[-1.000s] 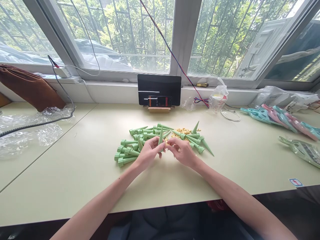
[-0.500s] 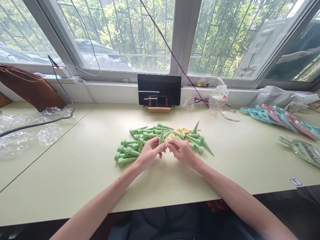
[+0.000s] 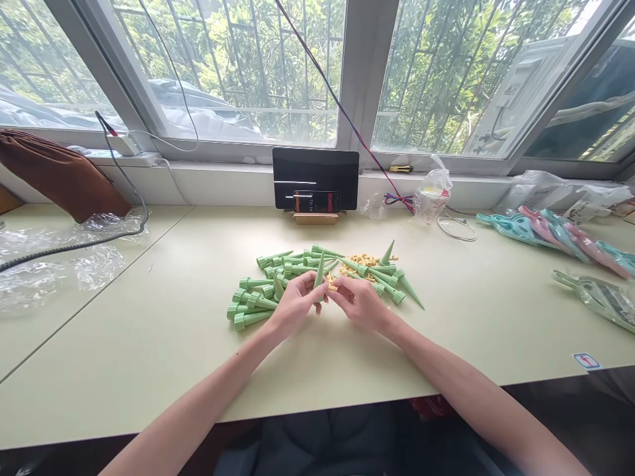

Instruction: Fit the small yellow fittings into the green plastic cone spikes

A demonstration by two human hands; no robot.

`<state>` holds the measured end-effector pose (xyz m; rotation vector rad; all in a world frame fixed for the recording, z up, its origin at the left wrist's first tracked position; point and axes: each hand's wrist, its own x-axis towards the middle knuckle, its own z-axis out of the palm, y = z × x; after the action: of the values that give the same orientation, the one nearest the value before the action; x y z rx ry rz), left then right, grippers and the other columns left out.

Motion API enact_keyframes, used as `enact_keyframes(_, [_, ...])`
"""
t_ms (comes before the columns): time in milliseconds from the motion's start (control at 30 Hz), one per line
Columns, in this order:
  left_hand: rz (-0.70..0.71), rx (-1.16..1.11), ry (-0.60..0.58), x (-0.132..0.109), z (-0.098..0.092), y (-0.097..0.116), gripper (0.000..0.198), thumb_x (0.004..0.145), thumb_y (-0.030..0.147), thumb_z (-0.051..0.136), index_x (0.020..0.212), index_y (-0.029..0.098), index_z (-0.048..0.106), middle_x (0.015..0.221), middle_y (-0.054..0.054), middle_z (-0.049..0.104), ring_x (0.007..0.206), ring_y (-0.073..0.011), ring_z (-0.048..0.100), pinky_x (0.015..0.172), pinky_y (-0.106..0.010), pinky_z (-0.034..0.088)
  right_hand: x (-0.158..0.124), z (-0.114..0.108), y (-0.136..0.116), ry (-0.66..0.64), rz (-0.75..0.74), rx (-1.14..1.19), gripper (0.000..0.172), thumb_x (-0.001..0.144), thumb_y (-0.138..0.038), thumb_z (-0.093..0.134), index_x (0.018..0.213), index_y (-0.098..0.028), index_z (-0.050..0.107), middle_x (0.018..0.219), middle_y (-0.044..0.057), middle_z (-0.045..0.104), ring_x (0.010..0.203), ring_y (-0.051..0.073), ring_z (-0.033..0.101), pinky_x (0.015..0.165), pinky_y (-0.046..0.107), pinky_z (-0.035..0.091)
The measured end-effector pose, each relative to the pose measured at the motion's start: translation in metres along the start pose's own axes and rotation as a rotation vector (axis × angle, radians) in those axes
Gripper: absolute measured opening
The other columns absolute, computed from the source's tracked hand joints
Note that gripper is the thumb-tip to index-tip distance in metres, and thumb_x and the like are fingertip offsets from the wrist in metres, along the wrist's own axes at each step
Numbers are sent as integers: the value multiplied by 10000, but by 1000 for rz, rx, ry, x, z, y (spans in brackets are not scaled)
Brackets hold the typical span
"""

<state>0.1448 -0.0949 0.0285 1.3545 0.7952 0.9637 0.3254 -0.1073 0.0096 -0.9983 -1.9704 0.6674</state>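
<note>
Closed around a green plastic plant watering spike [image 3: 320, 272], my left hand [image 3: 296, 301] keeps its point upward. My right hand [image 3: 362, 303] pinches at the spike's right side, its fingertips on a small yellow plastic piece [image 3: 331, 287] that is mostly hidden. To the left and behind my left hand lies a pile of similar green spikes [image 3: 258, 299], with ribbed caps. More spikes [image 3: 391, 277] lie just beyond my right hand, one standing point up. Among them is a heap of small yellow pieces [image 3: 364, 260].
A phone [image 3: 317, 201] leans on a dark tablet [image 3: 316, 168] at the back. A bagged cup [image 3: 432, 195] and a coiled white cable [image 3: 456, 229] stand to its right. Pastel plastic items [image 3: 560, 233] lie far right; clear plastic wrap [image 3: 94, 264] and a black cable [image 3: 74, 247] lie left.
My right hand's fingers have shifted slightly at the side of the spike. The left hand and the spike stay almost in place.
</note>
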Motion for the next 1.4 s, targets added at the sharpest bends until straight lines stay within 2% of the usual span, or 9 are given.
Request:
enact_keyframes(233, [-8, 2, -5, 0, 0, 2, 265, 829, 412, 688, 896, 165, 624, 807, -27, 587, 704, -135, 559, 526, -228, 473, 1, -1, 0, 7, -24, -7, 274, 993, -362, 478, 819, -191, 601, 573, -51, 428, 482, 93, 334, 499, 240, 295])
enact_keyframes(833, [-43, -20, -57, -1, 0, 4, 282, 824, 427, 694, 903, 162, 639, 803, -38, 576, 723, -146, 557, 527, -222, 464, 0, -2, 0, -8, -20, -28, 400, 1026, -400, 395, 773, -184, 618, 585, -29, 480, 504, 102, 378, 529, 239, 328])
enact_keyframes(1400, [-44, -14, -90, -2, 1, 0, 264, 850, 419, 675, 919, 167, 634, 762, -23, 585, 709, -139, 560, 517, -211, 452, 1, -1, 0, 22, 56, 45, 322, 1011, -412, 417, 798, -196, 526, 612, -23, 550, 478, 98, 403, 482, 233, 331])
